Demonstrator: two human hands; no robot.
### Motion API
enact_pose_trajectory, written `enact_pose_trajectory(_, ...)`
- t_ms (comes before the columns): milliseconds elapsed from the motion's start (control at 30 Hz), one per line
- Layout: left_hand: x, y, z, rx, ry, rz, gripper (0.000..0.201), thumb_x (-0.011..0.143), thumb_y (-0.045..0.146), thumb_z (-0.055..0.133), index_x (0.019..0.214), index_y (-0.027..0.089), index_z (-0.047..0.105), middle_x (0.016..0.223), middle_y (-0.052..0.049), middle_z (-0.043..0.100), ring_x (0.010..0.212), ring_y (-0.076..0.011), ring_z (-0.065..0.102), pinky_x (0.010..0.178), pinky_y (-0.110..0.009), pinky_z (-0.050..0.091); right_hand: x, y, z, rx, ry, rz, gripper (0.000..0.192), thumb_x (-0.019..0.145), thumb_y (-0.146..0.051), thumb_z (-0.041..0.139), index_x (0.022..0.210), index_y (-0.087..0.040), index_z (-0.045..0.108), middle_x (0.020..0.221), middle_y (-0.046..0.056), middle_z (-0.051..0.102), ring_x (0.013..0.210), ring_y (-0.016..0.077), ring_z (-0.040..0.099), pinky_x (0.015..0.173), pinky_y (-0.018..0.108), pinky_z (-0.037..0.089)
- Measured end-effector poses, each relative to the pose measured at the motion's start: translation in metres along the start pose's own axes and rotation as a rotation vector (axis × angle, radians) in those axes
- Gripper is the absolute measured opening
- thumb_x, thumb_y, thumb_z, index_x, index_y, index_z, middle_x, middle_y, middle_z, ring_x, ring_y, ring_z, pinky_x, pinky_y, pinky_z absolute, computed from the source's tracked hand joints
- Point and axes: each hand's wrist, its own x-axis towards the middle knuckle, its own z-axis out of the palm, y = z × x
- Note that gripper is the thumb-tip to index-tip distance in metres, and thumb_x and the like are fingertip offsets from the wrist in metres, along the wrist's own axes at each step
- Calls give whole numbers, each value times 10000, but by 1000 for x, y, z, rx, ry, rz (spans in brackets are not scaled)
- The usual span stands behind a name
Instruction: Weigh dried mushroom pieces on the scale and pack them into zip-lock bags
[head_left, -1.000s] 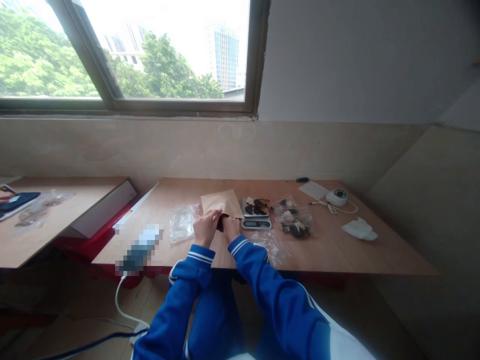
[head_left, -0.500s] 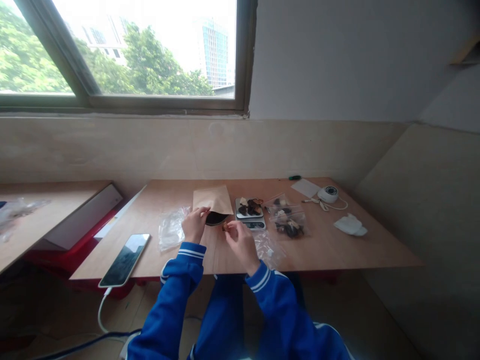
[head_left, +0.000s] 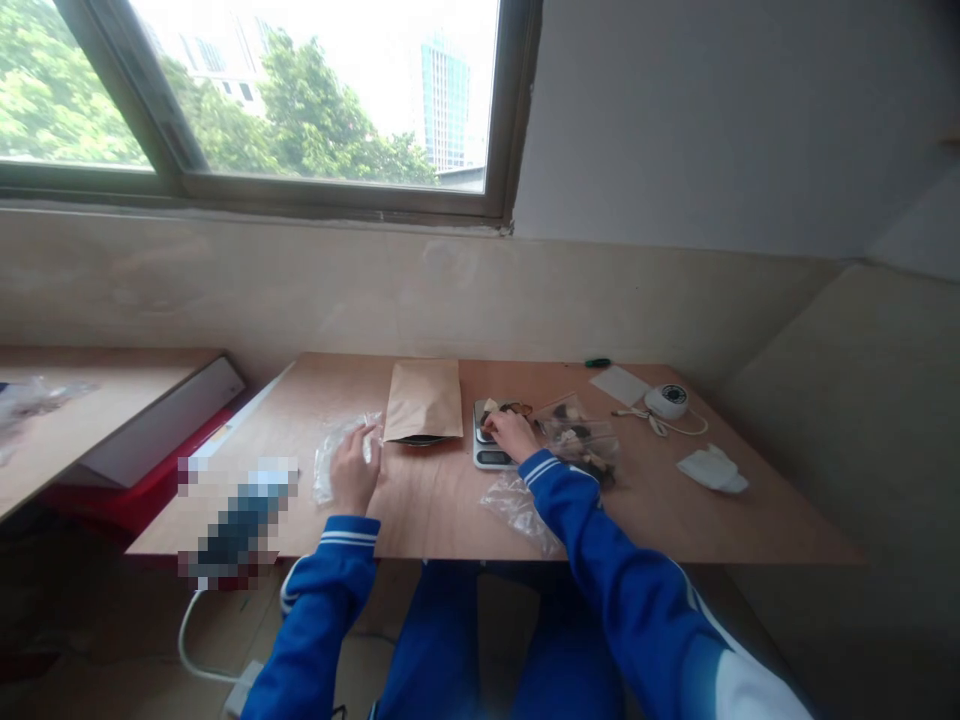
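A brown paper pouch (head_left: 423, 400) lies flat on the wooden table (head_left: 450, 500), its dark mouth facing me. My left hand (head_left: 354, 470) rests on the table beside a clear plastic bag (head_left: 330, 455), left of the pouch. My right hand (head_left: 511, 435) reaches onto the small kitchen scale (head_left: 489, 440), fingers bent over the dark and pale pieces heaped on its platform. Whether it grips a piece is hidden by the fingers. Clear bags of dark pieces (head_left: 581, 440) lie just right of the scale.
An empty clear bag (head_left: 517, 505) lies near the table's front edge. A phone (head_left: 236, 515) with a white cable sits at the front left. A white round device (head_left: 666, 400), a white card (head_left: 619, 384) and a white cloth (head_left: 712, 468) occupy the right side. A second table (head_left: 82, 425) stands at left.
Both hands have left the pouch's mouth. The pouch now lies flat. My right hand moved right onto the scale, and my left hand dropped to the table by the clear bag.
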Motion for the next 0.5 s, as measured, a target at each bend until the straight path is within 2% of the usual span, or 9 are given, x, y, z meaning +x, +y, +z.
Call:
enact_pose_trajectory(67,-9,-27,-26,99,87,-122,425,862,316,358,1203,119,517,1227,-153,561,1135,-273,513,959,-389,373,4,2,3,-25,3,-8,169,819,-107,538,933,-189,633,998,101,658,976,228,558,836,322,387)
enact_pose_trajectory(133,-16,-58,-52,241,92,-325,549,830,428,396,1260,93,460,1240,-195,530,1141,-332,497,935,-448,377,3,6,4,-37,8,-8,187,828,-127,533,977,-187,630,1039,109,640,1002,238,545,859,342,384)
enact_pose_trajectory(167,-19,-74,-64,307,66,-436,642,802,513,413,1278,82,435,1247,-216,515,1132,-364,494,918,-483,379,2,8,4,-29,17,-6,202,831,-139,533,1004,-187,627,1053,107,633,1011,238,542,868,347,385)
enact_pose_trajectory(233,-23,-103,-82,382,-90,-558,792,732,650,434,1288,87,413,1258,-232,503,1127,-393,488,886,-514,389,-5,13,1,28,61,6,228,837,-161,529,1045,-186,617,1061,100,625,1018,232,543,874,350,396)
enact_pose_trajectory(267,-25,-116,-88,424,-139,-612,840,675,693,467,1267,98,426,1250,-225,515,1127,-399,485,889,-525,384,-11,16,-2,75,92,15,232,841,-172,521,1053,-185,615,1050,94,627,1006,226,550,868,347,406)
enact_pose_trajectory(367,-29,-143,-93,499,-243,-628,887,600,780,456,1212,138,440,1243,-199,534,1130,-401,482,884,-544,381,-34,23,-13,230,178,41,213,857,-213,484,1013,-183,624,982,76,635,924,210,576,820,338,440)
enact_pose_trajectory(500,-29,-155,-87,592,-339,-602,903,575,835,399,1154,144,458,1212,-206,549,1096,-387,511,838,-505,419,-79,38,-24,350,237,85,227,869,-269,440,950,-194,639,947,75,637,890,214,583,795,351,458)
